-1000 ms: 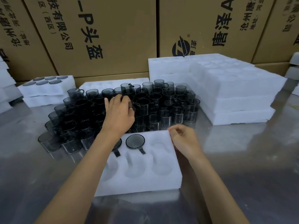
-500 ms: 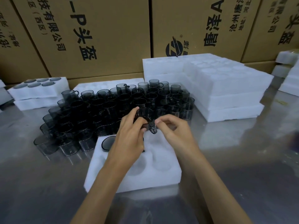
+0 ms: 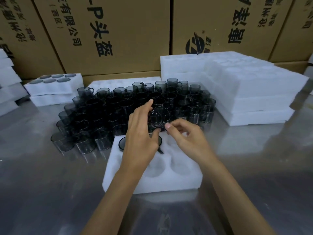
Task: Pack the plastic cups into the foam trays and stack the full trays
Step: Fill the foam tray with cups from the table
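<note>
A white foam tray lies in front of me on the steel table. Two smoky plastic cups sit in its far pockets, partly hidden by my left hand. Above the tray's far edge both hands hold one dark cup, its base tilted toward me. My left hand grips it between forefinger and thumb. My right hand touches its lower rim with the thumb and curled fingers. A heap of several stacked cups stands just behind the tray.
Empty foam trays are stacked at the right. A filled tray sits on another tray at the back left, with more foam at the far left edge. Cardboard boxes wall off the back.
My left hand lifted a cup from the heap and brought it over the tray. My right hand left the tray edge and joined it. The cup has since turned base toward me.
</note>
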The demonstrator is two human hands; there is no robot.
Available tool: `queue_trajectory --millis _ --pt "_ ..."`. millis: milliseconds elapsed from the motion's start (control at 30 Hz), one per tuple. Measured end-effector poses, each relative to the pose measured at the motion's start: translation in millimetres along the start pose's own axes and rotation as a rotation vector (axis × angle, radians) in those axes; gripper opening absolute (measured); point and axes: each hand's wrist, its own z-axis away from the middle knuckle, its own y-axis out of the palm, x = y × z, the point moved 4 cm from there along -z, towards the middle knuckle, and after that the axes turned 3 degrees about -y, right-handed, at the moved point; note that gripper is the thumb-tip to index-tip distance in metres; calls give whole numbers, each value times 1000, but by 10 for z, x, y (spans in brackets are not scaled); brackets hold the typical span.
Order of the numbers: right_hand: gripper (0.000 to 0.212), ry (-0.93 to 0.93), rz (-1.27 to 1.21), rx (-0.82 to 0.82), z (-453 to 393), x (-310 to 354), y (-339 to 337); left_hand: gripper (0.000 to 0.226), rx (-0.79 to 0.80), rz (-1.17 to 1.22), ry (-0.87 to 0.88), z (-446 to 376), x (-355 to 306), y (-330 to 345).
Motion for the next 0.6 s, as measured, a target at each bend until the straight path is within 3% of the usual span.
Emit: queue_trajectory --millis 167,333,533,600 --pt "5 -33 -56 0 12 71 19 60 -86 22 -22 -7 7 -38" --pt "12 -94 3 -39 27 89 23 56 -131 62 28 -9 -13 -68" --pt "12 -53 -27 -12 7 73 -98 65 31 210 -68 -15 46 -10" --pt "28 22 -126 -50 11 38 -191 66 118 226 -110 -6 65 43"
